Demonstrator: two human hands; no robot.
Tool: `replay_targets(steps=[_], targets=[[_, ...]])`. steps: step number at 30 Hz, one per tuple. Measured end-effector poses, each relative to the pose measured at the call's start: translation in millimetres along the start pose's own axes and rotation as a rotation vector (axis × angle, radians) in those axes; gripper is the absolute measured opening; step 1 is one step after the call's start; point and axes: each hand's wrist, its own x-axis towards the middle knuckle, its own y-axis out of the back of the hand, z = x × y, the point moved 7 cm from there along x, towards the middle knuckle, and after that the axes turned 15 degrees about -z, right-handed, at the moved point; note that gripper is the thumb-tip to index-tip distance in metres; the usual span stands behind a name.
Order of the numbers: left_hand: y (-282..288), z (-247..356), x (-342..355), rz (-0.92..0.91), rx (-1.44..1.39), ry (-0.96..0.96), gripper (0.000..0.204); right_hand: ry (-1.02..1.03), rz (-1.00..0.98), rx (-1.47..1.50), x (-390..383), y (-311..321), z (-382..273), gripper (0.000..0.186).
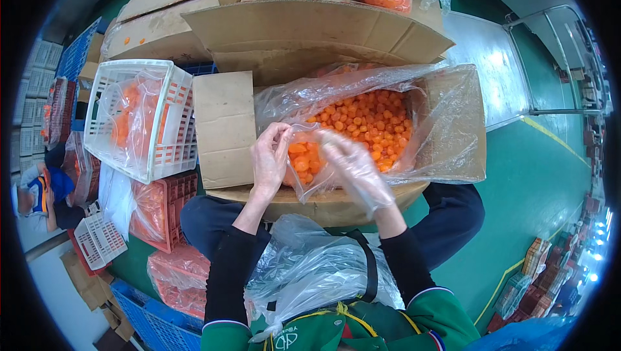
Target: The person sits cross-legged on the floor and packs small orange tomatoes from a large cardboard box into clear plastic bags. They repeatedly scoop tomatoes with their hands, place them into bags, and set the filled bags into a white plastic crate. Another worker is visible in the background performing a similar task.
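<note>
My bare left hand [272, 157] pinches the rim of a small clear plastic bag [304, 186] with its thumb and fingers. Orange pieces [303, 158] show through the bag's film. My right hand [356, 165], in a clear plastic glove, is at the bag's right side, over the carton. Motion smears its fingers, so whether they grip anything is unclear. Beneath both hands stands an open cardboard carton [453, 118] lined with clear film [284, 102]. Many small round orange pieces, perhaps candied fruit, fill the liner [369, 118].
To the left, a tilted white crate [184, 102] holds a bag of orange pieces [132, 115]. Red crates [174, 212] and a blue crate [155, 319] stand below it. More cartons [162, 21] lie beyond. A metal cart [485, 73] stands right. Another person [48, 189] is far left.
</note>
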Motion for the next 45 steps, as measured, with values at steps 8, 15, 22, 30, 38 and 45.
replay_targets(steps=[8, 15, 22, 30, 38, 45], targets=[[3, 1, 4, 0.042, 0.040, -0.047, 0.013, -0.243, 0.265, -0.821, 46, 110, 16, 0.064], [12, 0, 4, 0.021, 0.074, 0.037, 0.015, -0.382, -0.053, -1.664, 79, 52, 72, 0.061], [14, 6, -2, 0.020, 0.200, -0.043, 0.026, -0.306, 0.022, -1.008, 62, 98, 85, 0.023], [7, 29, -11, -0.105, 0.243, -0.138, 0.020, -0.136, 0.255, 0.790, 29, 131, 83, 0.026], [-8, 33, -19, -0.247, 0.480, -0.199, 0.027, 0.070, 0.144, 1.044, 6, 61, 25, 0.041], [-5, 24, -19, -0.226, 0.421, -0.203, 0.056, 0.144, -0.096, 0.609, 2, -6, -28, 0.044]])
